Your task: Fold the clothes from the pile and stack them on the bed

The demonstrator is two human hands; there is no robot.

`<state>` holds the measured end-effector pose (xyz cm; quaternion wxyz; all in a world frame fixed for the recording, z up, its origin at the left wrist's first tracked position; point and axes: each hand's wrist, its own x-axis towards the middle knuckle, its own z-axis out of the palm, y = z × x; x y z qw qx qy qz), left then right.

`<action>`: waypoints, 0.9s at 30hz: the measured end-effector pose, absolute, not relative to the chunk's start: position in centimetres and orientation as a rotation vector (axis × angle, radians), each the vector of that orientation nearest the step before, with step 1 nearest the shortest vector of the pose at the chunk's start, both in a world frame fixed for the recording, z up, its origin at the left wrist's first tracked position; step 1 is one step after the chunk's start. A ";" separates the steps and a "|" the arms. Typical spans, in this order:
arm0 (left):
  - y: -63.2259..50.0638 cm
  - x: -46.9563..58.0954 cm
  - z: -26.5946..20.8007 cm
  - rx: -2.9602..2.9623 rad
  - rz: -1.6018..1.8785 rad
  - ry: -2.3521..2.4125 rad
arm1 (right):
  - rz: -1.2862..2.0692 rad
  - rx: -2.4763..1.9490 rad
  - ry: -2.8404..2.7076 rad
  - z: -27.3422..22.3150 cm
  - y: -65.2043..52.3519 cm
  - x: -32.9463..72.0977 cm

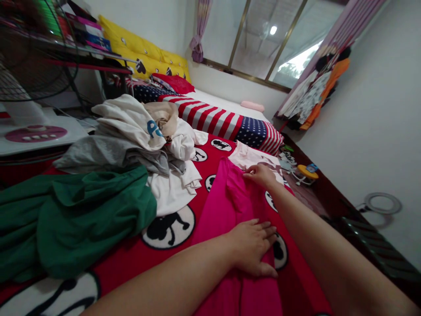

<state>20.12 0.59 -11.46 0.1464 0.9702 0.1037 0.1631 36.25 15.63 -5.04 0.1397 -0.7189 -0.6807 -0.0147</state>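
I have the pink garment [230,210] laid out on the bed [158,254], just to the near-right of the heap of mixed clothes [131,131] and right of the green garment [82,215]. My left hand [255,245] lies open and flat, palm down on the cloth's nearer part, pinning it. My right hand [261,174] is at the far end, fingers closed in a pinch on the edge of the fabric.

As I judge it, doing this well means keeping the left palm firm as an anchor while the right draws the far edge taut and straight, so no creases stay under the fold line.

The pink garment's long axis runs from me away toward the striped flag blanket [226,120], far end pointing at it, slightly leftward.
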 end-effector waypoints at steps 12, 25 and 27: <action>0.7 20.1 -11.2 2.835 0.502 0.289 | -0.046 -2.038 -1.879 -8.2 16.3 33.7; 0.9 20.2 -11.3 2.838 0.568 0.283 | -0.017 -1.864 -1.816 -7.6 16.0 30.4; 0.9 20.3 -11.3 2.841 0.583 0.270 | 0.142 -1.687 -1.839 -8.4 16.2 30.3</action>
